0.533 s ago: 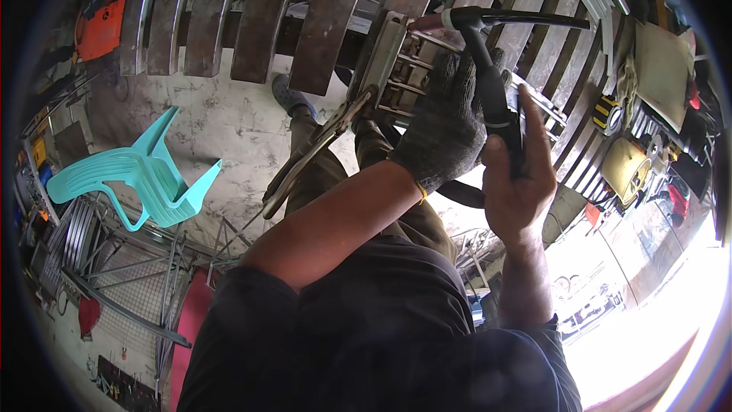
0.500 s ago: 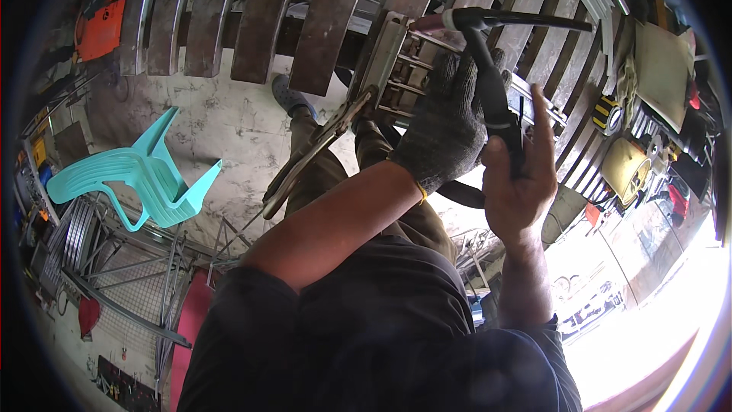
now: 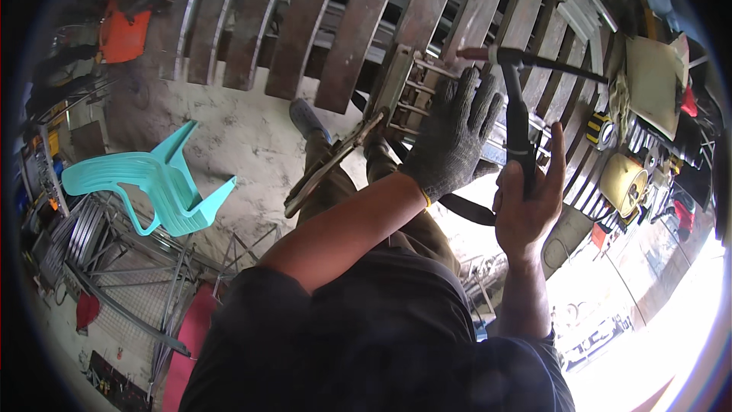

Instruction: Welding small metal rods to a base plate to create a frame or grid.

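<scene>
One black torch (image 3: 518,118) stands right of centre in the upper half of the frame, its pink nozzle (image 3: 474,53) pointing left toward the top of a small metal frame with rungs (image 3: 397,82). The bare right hand (image 3: 531,210) grips its handle, thumb and curled fingers around it, forefinger stretched up alongside. Just left of it, the gloved left hand (image 3: 454,137) lies spread over the rungs, fingers long and unbent, pinching nothing; I cannot tell whether its palm presses on the metal. For good control, I would steady the right hand against something firm, keep the nozzle at an even slant and hold the gloved fingers out of its line, as they sit quite near it. The black hose (image 3: 469,210) below the glove is best left slack so it does not drag on the wrist. A pair of clamp pliers (image 3: 343,149) slants down-left from the frame's edge, and its grip is worth checking. Beyond, the brown slatted table (image 3: 366,30) fills the upper middle, a yellow-and-black tape measure (image 3: 601,130) sits at the right, and a turquoise chair (image 3: 171,183) lies on the left.
</scene>
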{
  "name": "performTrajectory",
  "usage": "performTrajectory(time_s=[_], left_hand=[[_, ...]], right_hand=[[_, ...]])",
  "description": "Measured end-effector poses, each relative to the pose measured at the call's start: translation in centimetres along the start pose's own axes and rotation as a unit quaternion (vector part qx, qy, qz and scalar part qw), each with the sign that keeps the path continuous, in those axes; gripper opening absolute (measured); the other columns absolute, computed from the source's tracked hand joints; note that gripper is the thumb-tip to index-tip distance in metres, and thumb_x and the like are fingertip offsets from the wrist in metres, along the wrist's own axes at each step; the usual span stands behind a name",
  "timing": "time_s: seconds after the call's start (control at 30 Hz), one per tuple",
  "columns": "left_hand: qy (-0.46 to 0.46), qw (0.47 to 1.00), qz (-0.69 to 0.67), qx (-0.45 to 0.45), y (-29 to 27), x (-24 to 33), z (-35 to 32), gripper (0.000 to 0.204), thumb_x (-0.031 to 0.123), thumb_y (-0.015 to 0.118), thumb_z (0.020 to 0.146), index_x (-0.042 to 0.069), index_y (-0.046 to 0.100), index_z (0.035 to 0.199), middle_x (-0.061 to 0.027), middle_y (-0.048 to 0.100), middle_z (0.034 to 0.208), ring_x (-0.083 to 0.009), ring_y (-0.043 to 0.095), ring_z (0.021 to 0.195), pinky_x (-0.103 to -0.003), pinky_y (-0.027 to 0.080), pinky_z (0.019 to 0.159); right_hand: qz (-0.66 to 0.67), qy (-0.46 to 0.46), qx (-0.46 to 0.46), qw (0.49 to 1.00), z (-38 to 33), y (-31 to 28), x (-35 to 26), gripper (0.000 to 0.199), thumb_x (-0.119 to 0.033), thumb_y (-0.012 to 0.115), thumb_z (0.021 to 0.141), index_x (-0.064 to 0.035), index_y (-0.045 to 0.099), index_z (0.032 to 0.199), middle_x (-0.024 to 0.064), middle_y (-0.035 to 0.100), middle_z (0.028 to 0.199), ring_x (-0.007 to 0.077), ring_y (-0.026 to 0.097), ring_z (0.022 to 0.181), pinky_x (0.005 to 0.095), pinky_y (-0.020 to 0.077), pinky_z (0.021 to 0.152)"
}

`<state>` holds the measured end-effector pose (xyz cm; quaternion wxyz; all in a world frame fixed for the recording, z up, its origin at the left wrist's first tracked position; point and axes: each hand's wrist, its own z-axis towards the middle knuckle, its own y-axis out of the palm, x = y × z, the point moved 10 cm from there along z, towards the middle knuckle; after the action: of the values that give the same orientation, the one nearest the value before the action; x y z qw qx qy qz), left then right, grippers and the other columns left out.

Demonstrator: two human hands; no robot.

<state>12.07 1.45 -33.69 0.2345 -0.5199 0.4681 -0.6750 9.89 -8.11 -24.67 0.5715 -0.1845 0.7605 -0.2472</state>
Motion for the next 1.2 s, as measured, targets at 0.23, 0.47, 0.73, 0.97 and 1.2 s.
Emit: performTrajectory(time_s=[0.23,0.47,0.73,0.97,1.2], left_hand=[[-0.017,0.999,0.025,-0.037,-0.5,0.0,-0.2,0.111,0.073,0.062,0.086,0.002,0.027,0.163,-0.0264,0.014,0.171,-0.0487,0.008,0.158,-0.065,0.010,0.126],[0.041,0.998,-0.040,0.033,-6.3,1.8,-1.0,0.104,0.061,0.066,0.090,-0.002,0.025,0.162,-0.0247,0.014,0.171,-0.0471,0.007,0.158,-0.065,0.006,0.125],[0.128,0.984,-0.081,0.097,-18.0,-5.2,-10.9,0.091,0.037,0.076,0.088,0.001,0.031,0.158,-0.0242,0.026,0.165,-0.0483,0.018,0.155,-0.069,0.013,0.123],[0.076,0.994,0.002,0.075,-22.9,-22.5,-26.3,0.076,0.039,0.069,0.094,0.000,0.042,0.153,-0.0195,0.030,0.166,-0.0428,0.020,0.157,-0.064,0.016,0.125],[-0.071,0.997,0.042,-0.011,-23.4,-41.4,-38.0,0.076,0.041,0.066,0.093,-0.004,0.045,0.149,-0.0233,0.036,0.161,-0.0455,0.025,0.154,-0.061,0.021,0.123]], right_hand=[[-0.013,-0.015,0.038,0.999,-2.3,-4.0,-1.7,0.075,-0.006,0.060,0.099,-0.0075,0.024,0.165,0.0028,0.063,0.075,0.0075,0.055,0.066,0.0253,0.0456,0.060],[0.010,-0.050,0.066,0.997,-4.3,-6.5,-2.6,0.079,-0.003,0.060,0.098,-0.0076,0.020,0.165,0.0036,0.062,0.078,0.0089,0.052,0.064,0.0269,0.0438,0.060],[-0.040,-0.049,0.084,0.994,-8.4,-1.6,-6.1,0.088,-0.005,0.073,0.092,-0.0079,0.023,0.164,0.0092,0.069,0.090,0.0135,0.060,0.072,0.0285,0.0495,0.068],[-0.073,0.001,0.130,0.989,-15.2,6.1,-10.5,0.081,-0.004,0.067,0.090,-0.0005,0.027,0.160,0.0076,0.064,0.079,0.0142,0.057,0.063,0.0322,0.0466,0.058],[0.041,0.131,0.073,0.988,-18.4,15.5,-15.0,0.080,-0.007,0.066,0.098,-0.0093,0.020,0.163,0.0077,0.068,0.083,0.0110,0.058,0.057,0.0267,0.0432,0.046]])
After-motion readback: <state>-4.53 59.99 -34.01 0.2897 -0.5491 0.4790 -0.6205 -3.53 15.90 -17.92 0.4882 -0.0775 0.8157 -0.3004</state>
